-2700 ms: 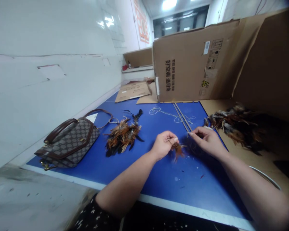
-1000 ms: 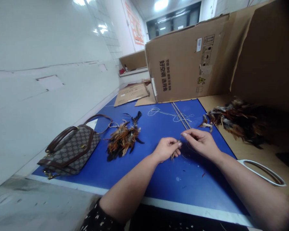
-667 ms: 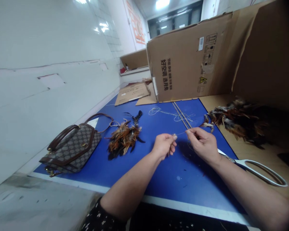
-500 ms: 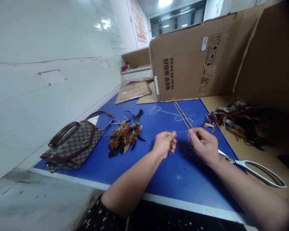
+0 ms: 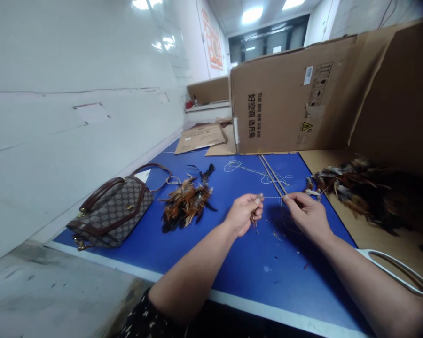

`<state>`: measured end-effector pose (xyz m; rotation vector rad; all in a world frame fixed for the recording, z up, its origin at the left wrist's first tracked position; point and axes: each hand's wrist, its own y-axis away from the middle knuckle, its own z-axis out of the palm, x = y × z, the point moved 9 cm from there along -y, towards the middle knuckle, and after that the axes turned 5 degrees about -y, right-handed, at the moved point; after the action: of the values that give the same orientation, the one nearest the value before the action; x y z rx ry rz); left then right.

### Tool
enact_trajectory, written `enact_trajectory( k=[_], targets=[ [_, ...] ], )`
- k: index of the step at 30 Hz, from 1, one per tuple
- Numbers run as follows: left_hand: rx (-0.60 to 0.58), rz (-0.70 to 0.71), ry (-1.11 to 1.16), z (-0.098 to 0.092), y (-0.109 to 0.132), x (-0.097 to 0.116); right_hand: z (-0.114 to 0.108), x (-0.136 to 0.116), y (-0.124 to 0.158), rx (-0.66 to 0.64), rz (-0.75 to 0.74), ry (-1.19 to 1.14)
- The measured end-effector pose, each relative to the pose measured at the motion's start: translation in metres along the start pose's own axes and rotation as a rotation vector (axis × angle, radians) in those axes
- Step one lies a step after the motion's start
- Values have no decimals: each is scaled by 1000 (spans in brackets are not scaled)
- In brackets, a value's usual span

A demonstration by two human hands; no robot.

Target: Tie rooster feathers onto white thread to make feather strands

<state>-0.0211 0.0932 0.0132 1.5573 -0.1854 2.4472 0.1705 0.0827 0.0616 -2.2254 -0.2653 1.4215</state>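
A thin string (image 5: 272, 197) runs taut between my two hands above the blue table (image 5: 232, 263). My left hand (image 5: 244, 216) is closed, pinching one end between thumb and forefinger. Small brownish bits poke out below its curled fingers; I cannot make out what they are. My right hand (image 5: 309, 217) pinches the string at the other side, and a loose loop of it hangs under the fingers. Beyond the right hand lie two thin sticks (image 5: 270, 172) and a loose tangle of pale thread (image 5: 237, 166). Brown and black feathers (image 5: 186, 203) lie in a bunch left of my hands.
A patterned handbag (image 5: 118, 211) sits at the table's left. More feathers (image 5: 356, 188) lie at right on brown cardboard. A large cardboard box (image 5: 278, 112) stands behind, with flat cardboard (image 5: 200, 137) beside it. The scissors' white handle (image 5: 395, 267) shows by my right forearm, which hides the rest.
The view has shifted, so everything sits slightly lower and further right. Both hands keep their pinch on the string. My right forearm now covers more of the scissors.
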Motion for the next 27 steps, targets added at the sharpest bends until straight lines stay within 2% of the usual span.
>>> enact_trajectory(
  k=[4, 7, 10, 14, 17, 20, 24, 27],
  targets=[
    [42, 23, -208, -3, 2, -5, -12, -7, -6, 44, -124, 144],
    [66, 38, -369, -3, 3, -7, -10, -21, -2, 19, -234, 184],
    [75, 54, -454, -2, 5, -7, 9, -23, 5, -139, -245, 99],
    [37, 65, -500, 5, 7, -8, 43, -12, 18, -409, -90, -95],
    [53, 137, -476, 6, 8, 1, 53, -10, 23, -495, -34, -132],
    [96, 137, -367, 1, 8, 8, 52, -9, 20, -493, -39, -69],
    [49, 56, -187, 5, 10, 10, 48, -5, 17, -420, -37, -63],
    [47, 68, -200, 6, 12, 12, 52, -2, 20, -418, -15, -70]
  ],
)
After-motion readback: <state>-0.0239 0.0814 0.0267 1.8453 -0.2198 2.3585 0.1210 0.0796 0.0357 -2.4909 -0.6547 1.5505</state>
